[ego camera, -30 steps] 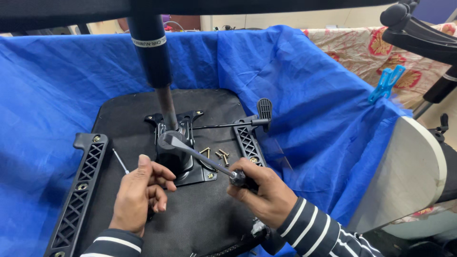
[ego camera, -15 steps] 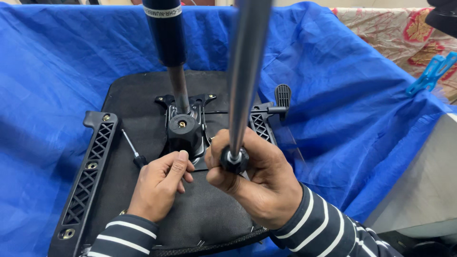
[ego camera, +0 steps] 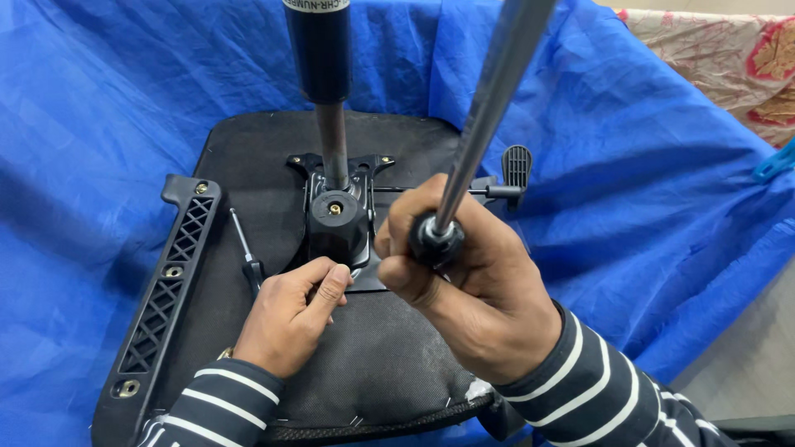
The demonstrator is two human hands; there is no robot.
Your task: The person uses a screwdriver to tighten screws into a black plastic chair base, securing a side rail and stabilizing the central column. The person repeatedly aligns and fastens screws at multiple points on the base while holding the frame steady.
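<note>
Surface: blue sheet (ego camera: pixel 654 165) spread wide, patterned cloth (ego camera: pixel 745 58) at its far right corner. On it: upturned black chair seat (ego camera: pixel 248 157), 1 black armrest (ego camera: pixel 161 290) along its left edge, black metal plate (ego camera: pixel 339 211) at centre with a black post (ego camera: pixel 319 58) standing upright. Your left hand (ego camera: pixel 290 314) pinches a small screwdriver (ego camera: pixel 247 252) beside the plate. Your right hand (ego camera: pixel 464 281) is closed around a metal rod (ego camera: pixel 489 108) that blocks part of the lever (ego camera: pixel 505 178).

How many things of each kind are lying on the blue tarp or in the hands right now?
Upside-down black office chair seat: 1
Black plastic armrest bracket: 1
Black gas lift cylinder: 1
Grey metal rod with black knob: 1
Small black-handled screwdriver: 1
Hands: 2
Total: 7
</note>
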